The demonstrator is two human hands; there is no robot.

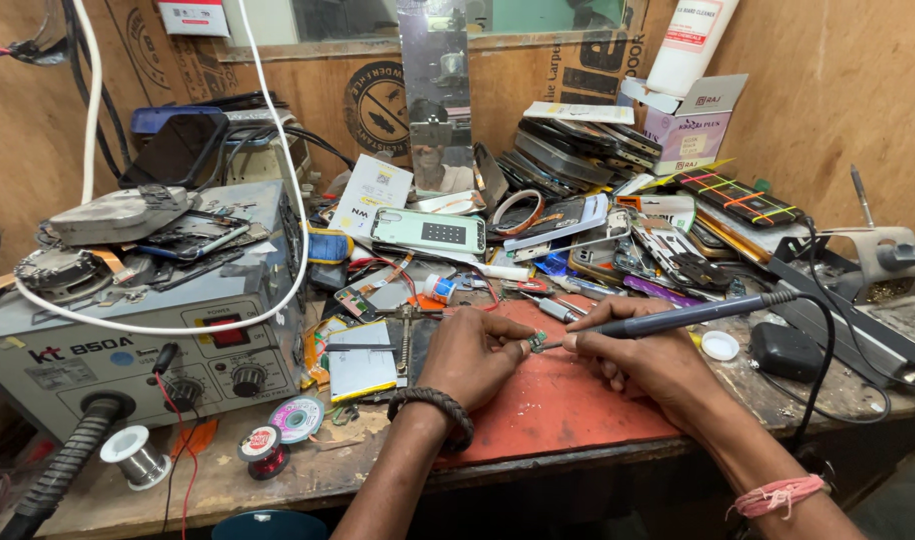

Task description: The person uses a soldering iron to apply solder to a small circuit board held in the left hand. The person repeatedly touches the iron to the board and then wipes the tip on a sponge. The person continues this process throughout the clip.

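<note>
Over the red mat [547, 405], the left hand [472, 355] pinched a small component [534, 343]; the right hand [637, 355] gripped a soldering iron [692, 315], its tip touching the component.

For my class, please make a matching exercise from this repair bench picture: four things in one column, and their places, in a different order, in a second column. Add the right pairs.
Things
1. soldering iron
2. tiny green part
3. solder spool
4. white cap

Places
A. pinched in the left hand fingertips, over the red mat
B. on the bench in front of the grey rework station
C. gripped like a pen in the right hand
D. lying on the bench just right of the right hand

Pairs: 1-C, 2-A, 3-B, 4-D
</note>
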